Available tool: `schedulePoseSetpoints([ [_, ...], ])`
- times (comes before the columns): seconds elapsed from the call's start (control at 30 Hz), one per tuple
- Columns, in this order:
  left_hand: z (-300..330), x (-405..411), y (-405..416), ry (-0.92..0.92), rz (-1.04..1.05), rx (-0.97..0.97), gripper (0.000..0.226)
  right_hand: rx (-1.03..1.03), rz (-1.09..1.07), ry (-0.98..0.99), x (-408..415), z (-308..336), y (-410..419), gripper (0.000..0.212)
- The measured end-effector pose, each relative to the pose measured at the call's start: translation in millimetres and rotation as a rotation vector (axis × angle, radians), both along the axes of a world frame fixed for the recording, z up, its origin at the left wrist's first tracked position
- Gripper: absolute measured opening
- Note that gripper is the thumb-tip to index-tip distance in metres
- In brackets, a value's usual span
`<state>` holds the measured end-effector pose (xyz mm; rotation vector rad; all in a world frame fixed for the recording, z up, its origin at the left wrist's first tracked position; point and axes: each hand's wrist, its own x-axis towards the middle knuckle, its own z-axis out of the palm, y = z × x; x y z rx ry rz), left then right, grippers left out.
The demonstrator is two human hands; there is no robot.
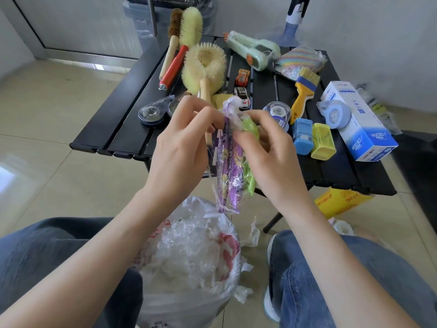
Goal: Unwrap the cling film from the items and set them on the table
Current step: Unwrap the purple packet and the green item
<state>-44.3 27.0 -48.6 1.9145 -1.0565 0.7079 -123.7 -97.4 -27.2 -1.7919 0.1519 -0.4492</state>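
I hold a bundle of purple and green packets [230,166] upright in front of me, above the near edge of the black slatted table [123,124]. Clear cling film [233,107] is bunched at the bundle's top. My left hand [182,147] grips the bundle's left side, its fingertips pinching the film near the top. My right hand [269,150] grips the right side over the green packet. The lower end of the bundle hangs free above a plastic bag.
A white plastic bag [189,252] full of crumpled film sits between my knees. On the table lie brushes [203,67], toy cars [242,86], tape dispensers [153,112], a yellow-handled paintbrush [303,93], blue and yellow boxes [312,138] and a white-blue carton [354,119]. A yellow cling-film box [338,202] lies on the floor.
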Motion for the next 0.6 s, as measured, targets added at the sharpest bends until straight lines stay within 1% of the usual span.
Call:
schedulePoseSetpoints([
  [0.07, -1.8, 0.5, -0.8, -0.007, -0.018, -0.019, 0.034, 0.042, 0.023, 0.012, 1.3, -2.6, -1.3, 0.007],
  [0.2, -1.4, -1.0, -1.0, -0.025, -0.042, -0.066, 0.041, 0.105, 0.035, 0.039, 3.9, -2.5, -4.0, 0.013],
  [0.3, -1.8, -4.8, -3.2, -0.044, -0.027, -0.058, 0.047, 0.120, 0.029, 0.036, 3.9, 0.0, -6.3, 0.010],
  [0.4, -0.2, -5.1, -3.7, -0.015, -0.046, -0.053, 0.041, 0.117, 0.032, 0.047, 4.8, -1.2, -7.7, 0.011],
  [0.5, 3.1, -4.8, -2.0, 0.075, -0.065, -0.082, 0.031, 0.074, 0.019, 0.063, 4.3, -4.1, -8.7, 0.011],
  [0.6, 3.9, -7.8, -2.8, 0.162, -0.065, -0.142, 0.017, -0.020, -0.021, 0.031, 2.1, -5.5, -7.5, 0.009],
])
